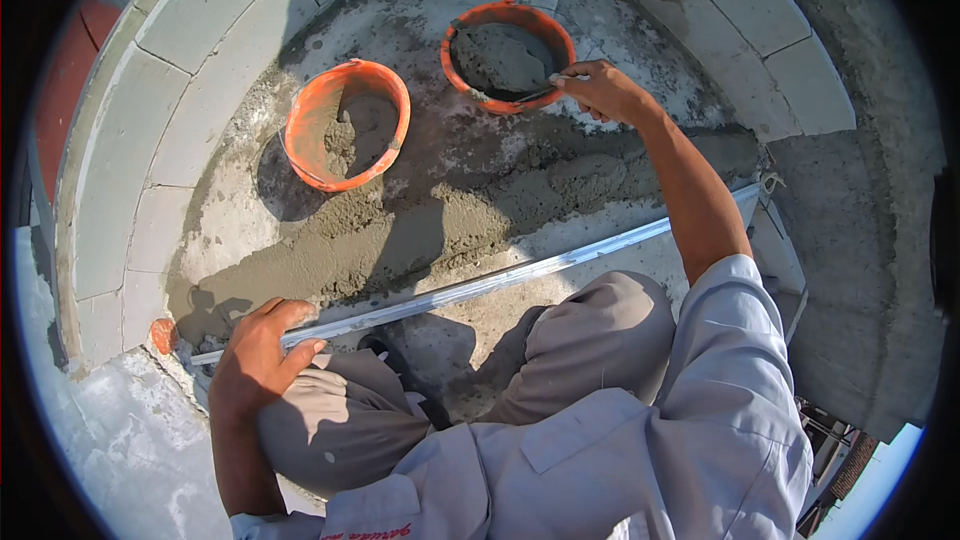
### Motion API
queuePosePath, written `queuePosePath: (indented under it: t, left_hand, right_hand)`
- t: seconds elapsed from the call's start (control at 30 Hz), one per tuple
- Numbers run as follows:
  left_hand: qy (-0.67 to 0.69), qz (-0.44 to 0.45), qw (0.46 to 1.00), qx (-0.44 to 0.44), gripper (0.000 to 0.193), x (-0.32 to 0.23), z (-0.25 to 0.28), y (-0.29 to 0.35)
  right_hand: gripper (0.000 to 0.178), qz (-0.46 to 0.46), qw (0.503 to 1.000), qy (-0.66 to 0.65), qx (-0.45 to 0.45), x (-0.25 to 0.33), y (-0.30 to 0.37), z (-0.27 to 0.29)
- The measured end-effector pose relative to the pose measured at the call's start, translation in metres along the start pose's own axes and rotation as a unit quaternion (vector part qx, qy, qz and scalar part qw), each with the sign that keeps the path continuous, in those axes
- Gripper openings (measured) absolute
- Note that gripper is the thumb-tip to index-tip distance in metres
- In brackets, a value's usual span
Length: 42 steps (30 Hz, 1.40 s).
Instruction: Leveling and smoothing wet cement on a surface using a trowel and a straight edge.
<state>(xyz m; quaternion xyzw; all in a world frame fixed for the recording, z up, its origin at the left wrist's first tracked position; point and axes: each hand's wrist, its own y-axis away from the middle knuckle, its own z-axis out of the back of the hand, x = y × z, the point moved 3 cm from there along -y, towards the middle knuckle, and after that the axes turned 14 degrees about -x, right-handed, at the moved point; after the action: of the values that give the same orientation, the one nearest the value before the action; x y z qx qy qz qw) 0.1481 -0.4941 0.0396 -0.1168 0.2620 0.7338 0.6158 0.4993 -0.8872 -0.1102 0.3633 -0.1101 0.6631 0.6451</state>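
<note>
My right hand [607, 90] is closed around the handle of a trowel [538, 93], at the near right rim of the far orange bucket [468, 88]. Its blade dips inside the bucket and is mostly hidden. Grey wet mortar [505, 58] fills much of that bucket. By my left knee, my left hand [258, 358] lies over the left end of a long metal straightedge [480, 288], thumb on the near side and fingers on the far side. The straightedge runs slantwise up to the right, along a spread band of mortar [330, 250].
A second orange bucket [398, 130] stands tilted at left with some mortar inside. Pale blocks form a curved wall [160, 140] around the far side. A string [772, 181] is tied near the straightedge's right end. My bent knees [610, 325] are close to the straightedge.
</note>
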Motion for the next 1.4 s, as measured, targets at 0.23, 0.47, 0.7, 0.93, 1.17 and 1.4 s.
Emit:
queuePosePath:
  t: [0.23,0.47,0.7,0.93,1.17,1.4]
  left_hand:
    - [0.027,0.033,0.999,0.013,0.038,0.007,-0.005,-0.007]
    - [0.035,0.029,0.999,0.009,0.039,0.004,-0.006,-0.012]
    - [0.029,0.020,0.999,0.029,0.040,0.006,-0.011,-0.021]
    - [0.020,0.016,0.999,0.028,0.040,0.008,-0.016,-0.023]
    - [0.037,0.033,0.999,0.021,0.040,0.008,-0.014,-0.022]
    - [0.058,0.037,0.997,0.025,0.040,0.016,-0.016,-0.022]
  right_hand:
    - [0.067,0.101,0.990,-0.072,-0.069,-0.017,0.036,0.037]
    - [0.041,0.285,0.934,0.122,-0.177,-0.061,0.107,0.024]
    - [0.044,0.238,0.907,0.268,-0.219,-0.097,0.174,-0.011]
    - [0.042,0.097,0.964,0.235,-0.082,-0.080,0.199,-0.061]
    - [0.041,-0.046,0.940,0.186,-0.281,-0.224,0.210,-0.023]
    - [0.043,-0.238,0.938,-0.024,-0.250,-0.221,0.205,-0.044]
